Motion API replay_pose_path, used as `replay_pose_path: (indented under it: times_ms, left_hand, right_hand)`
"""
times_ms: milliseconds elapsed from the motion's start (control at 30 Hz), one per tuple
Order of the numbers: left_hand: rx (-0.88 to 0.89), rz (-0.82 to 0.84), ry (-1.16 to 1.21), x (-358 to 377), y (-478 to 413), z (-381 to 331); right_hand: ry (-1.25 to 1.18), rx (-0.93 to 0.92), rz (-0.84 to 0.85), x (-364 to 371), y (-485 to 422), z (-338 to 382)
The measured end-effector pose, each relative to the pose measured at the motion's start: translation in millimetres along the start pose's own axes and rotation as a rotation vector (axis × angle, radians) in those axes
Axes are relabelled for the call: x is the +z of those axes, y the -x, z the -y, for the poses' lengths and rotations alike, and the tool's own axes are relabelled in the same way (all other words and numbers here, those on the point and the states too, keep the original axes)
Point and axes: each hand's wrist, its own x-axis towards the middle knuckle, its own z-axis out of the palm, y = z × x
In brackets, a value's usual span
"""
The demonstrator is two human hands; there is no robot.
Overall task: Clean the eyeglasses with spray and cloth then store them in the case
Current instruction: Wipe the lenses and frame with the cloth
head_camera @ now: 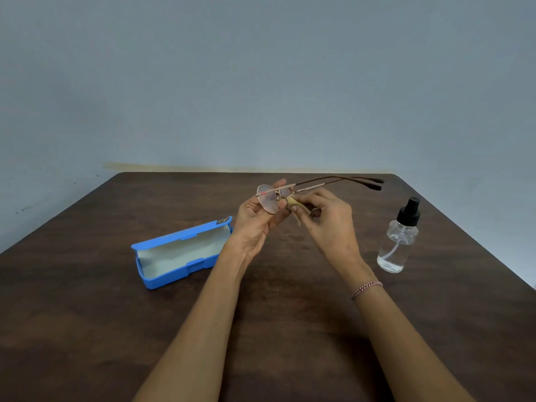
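Note:
Thin gold-framed eyeglasses are held above the middle of the table, their brown temples pointing right and away. My left hand grips the frame at the near lens. My right hand pinches a small beige cloth against the other lens, which the cloth and fingers mostly hide. A blue glasses case lies open on the table to the left, its pale lining showing and nothing inside. A clear spray bottle with a black pump top stands upright to the right.
A dark brown wooden table carries everything; its far edge meets a grey-blue wall. The table's right edge runs diagonally past the bottle.

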Motion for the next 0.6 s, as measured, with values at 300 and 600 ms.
replay_pose_path:
  times_ms: [300, 600]
  left_hand:
    - [-0.103, 0.155, -0.032, 0.5, 1.5, 2.4]
    - [-0.023, 0.074, -0.024, -4.2, -3.1, 4.3]
  right_hand:
    - [-0.084, 0.078, -0.141, -0.4, -0.4, 2.6]
    - [0.043, 0.061, -0.053, 0.3, -0.5, -2.1]
